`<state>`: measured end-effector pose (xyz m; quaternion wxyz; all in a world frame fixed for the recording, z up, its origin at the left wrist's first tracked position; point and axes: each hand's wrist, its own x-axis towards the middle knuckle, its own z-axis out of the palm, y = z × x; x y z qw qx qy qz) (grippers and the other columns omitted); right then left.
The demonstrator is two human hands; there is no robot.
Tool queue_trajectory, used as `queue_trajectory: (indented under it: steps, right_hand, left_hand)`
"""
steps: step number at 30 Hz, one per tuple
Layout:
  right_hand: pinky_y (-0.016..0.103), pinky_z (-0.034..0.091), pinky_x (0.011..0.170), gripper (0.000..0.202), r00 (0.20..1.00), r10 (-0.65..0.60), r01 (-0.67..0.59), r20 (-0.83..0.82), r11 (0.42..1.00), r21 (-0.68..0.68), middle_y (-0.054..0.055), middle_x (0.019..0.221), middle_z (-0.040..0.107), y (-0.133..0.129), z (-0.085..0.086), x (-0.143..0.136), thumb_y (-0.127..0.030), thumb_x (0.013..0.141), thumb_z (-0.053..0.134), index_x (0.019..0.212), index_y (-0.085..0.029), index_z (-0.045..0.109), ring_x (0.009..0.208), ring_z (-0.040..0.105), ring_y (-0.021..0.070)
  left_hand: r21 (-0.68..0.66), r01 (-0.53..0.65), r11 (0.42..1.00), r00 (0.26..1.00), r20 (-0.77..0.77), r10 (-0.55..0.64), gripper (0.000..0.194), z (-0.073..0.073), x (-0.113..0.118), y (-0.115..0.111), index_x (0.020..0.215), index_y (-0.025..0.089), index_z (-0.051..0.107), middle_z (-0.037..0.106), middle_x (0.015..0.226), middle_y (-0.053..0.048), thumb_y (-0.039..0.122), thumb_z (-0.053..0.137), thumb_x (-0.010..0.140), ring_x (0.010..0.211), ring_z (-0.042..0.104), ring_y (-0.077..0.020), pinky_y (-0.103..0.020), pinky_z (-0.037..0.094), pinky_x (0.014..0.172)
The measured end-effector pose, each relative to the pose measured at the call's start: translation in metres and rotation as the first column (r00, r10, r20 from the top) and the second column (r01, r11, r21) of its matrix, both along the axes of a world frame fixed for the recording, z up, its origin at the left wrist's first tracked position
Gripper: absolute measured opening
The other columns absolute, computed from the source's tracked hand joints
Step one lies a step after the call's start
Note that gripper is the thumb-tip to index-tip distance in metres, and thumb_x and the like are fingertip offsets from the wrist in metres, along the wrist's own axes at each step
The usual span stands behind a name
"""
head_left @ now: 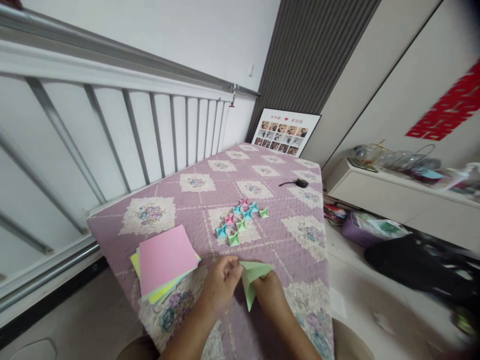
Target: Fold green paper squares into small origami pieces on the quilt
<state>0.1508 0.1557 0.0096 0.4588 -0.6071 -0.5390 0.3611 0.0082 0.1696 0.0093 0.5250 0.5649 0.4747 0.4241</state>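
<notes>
A partly folded light green paper (252,274) is held over the near part of the table. My right hand (268,290) is closed on its right side. My left hand (224,275) has its fingers curled and pinches the paper's left corner. Beyond my hands lie several small folded paper pieces in pink, blue and green, among them a green one (234,239) and a blue one (221,231). To the left rests a stack of coloured paper sheets (168,257), pink on top, with yellow, green and blue edges showing.
A purple flowered cloth (210,200) covers the table. A black object with a strap (301,183) lies at the back right. White railings (150,135) run along the left. A picture board (284,132) stands behind the table, and a white cabinet (397,192) is on the right.
</notes>
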Motion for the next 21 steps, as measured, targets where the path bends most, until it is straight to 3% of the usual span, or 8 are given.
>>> queue_trajectory:
  steps: [2, 4, 8, 15, 21]
  right_hand:
    - [0.032, 0.050, 0.066, 0.023, 0.998, -0.004, 0.001, -0.067, 0.999, -0.040, 0.008, 0.077, 0.072, -0.001, 0.005, 0.000, -0.025, 0.071, 0.060, 0.087, -0.012, 0.070, 0.072, 0.065, 0.0227]
    - [0.030, 0.048, 0.065, 0.021, 0.991, 0.034, -0.045, -0.128, 0.995, -0.084, 0.007, 0.075, 0.071, -0.003, 0.012, -0.002, -0.026, 0.071, 0.062, 0.085, -0.013, 0.071, 0.070, 0.064, 0.0213]
    - [0.027, 0.046, 0.060, 0.019, 0.959, 0.145, -0.181, -0.243, 0.974, -0.134, 0.006, 0.073, 0.071, -0.008, 0.025, -0.010, -0.030, 0.073, 0.064, 0.082, -0.015, 0.071, 0.068, 0.063, 0.0197]
    - [0.029, 0.045, 0.064, 0.019, 0.963, 0.062, -0.106, -0.262, 0.982, -0.158, 0.005, 0.069, 0.069, -0.012, 0.041, -0.014, -0.034, 0.066, 0.070, 0.071, -0.016, 0.070, 0.067, 0.061, 0.0193]
    - [0.027, 0.043, 0.056, 0.023, 0.970, 0.004, -0.054, -0.244, 0.979, -0.197, 0.005, 0.063, 0.067, -0.009, 0.036, -0.016, -0.040, 0.067, 0.066, 0.066, -0.017, 0.067, 0.058, 0.059, 0.0181]
  left_hand:
    - [-0.187, -0.022, 0.982, 0.986, 0.158, 0.053, 0.031, -0.005, 0.001, 0.005, 0.098, 0.017, 0.062, 0.064, 0.087, -0.004, 0.039, 0.057, 0.077, 0.075, 0.058, -0.0172, -0.027, 0.044, 0.063]
    - [-0.272, -0.001, 0.962, 0.970, 0.235, 0.067, 0.032, -0.008, 0.004, 0.008, 0.090, 0.015, 0.063, 0.063, 0.076, -0.003, 0.042, 0.058, 0.074, 0.066, 0.057, -0.0162, -0.025, 0.042, 0.057]
    - [-0.328, 0.044, 0.944, 0.943, 0.324, 0.069, 0.033, -0.005, 0.006, 0.006, 0.076, 0.015, 0.060, 0.055, 0.059, 0.002, 0.047, 0.063, 0.067, 0.056, 0.052, -0.0128, -0.023, 0.040, 0.052]
    - [-0.391, 0.146, 0.909, 0.877, 0.476, 0.064, 0.045, 0.007, 0.001, 0.001, 0.078, 0.014, 0.057, 0.059, 0.062, 0.001, 0.052, 0.071, 0.058, 0.057, 0.054, -0.0112, -0.023, 0.041, 0.054]
    - [-0.405, 0.164, 0.900, 0.858, 0.508, 0.073, 0.041, 0.010, 0.000, 0.001, 0.073, 0.014, 0.058, 0.059, 0.059, 0.000, 0.047, 0.075, 0.056, 0.056, 0.054, -0.0106, -0.022, 0.040, 0.053]
